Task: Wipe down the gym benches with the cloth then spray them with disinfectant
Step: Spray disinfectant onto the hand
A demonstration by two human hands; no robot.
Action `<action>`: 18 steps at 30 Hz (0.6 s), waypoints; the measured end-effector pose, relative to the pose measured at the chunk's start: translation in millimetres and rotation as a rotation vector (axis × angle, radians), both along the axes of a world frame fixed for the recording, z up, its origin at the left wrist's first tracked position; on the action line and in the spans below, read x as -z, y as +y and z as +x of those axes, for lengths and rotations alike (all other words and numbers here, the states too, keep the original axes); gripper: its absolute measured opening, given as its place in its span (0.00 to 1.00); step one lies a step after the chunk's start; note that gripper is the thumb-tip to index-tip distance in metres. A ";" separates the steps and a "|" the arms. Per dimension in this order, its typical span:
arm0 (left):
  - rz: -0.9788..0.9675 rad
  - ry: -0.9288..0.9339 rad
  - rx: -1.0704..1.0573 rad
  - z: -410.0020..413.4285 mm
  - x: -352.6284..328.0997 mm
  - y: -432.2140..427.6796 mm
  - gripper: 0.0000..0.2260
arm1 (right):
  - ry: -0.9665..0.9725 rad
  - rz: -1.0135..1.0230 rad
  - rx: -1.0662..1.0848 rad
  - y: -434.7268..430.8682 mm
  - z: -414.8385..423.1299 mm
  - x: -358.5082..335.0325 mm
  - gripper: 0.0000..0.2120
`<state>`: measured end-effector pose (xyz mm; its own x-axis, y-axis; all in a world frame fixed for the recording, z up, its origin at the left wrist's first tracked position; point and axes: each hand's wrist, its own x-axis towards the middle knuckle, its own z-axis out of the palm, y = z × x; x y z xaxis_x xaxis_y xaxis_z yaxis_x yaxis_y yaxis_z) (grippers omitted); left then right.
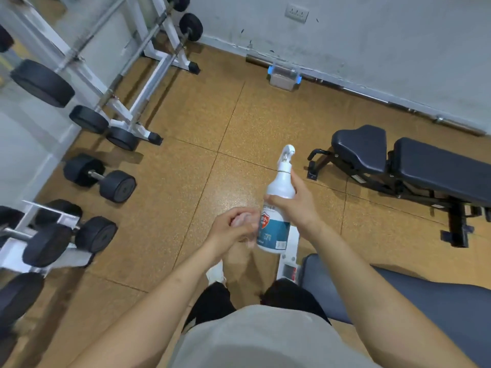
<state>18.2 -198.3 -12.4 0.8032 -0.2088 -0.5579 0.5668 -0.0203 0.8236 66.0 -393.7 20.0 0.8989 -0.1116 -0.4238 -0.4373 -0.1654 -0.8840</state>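
Right hand grasps the spray bottle at its shoulder, mid-scene over the floor; left hand curls round a pale object, too blurred to name; probably best to shift the fingers to the trigger and aim right at the near grey bench.

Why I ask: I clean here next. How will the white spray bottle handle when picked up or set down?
Probably rigid: the spray bottle shows no denting in the grip of the right hand. Likely light, since that hand alone seems to hold it aloft. Tall and narrow, it may tip easily when set down.
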 end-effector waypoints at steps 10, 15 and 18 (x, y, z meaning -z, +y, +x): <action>0.080 -0.048 -0.025 156.8 -34.3 71.8 0.14 | -0.085 -0.073 0.134 40.8 102.6 -2.0 0.29; 0.195 -0.148 0.071 238.1 -21.3 56.3 0.13 | -0.088 0.067 0.251 34.6 176.1 8.9 0.28; 0.278 -0.204 0.127 297.2 -17.4 43.3 0.11 | -0.078 0.114 0.320 28.4 228.8 25.3 0.31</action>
<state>315.4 -154.9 5.1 0.8815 -0.1767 -0.4379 0.3696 -0.3188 0.8728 294.8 -365.3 -5.3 0.8562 -0.3490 -0.3809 -0.3810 0.0714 -0.9218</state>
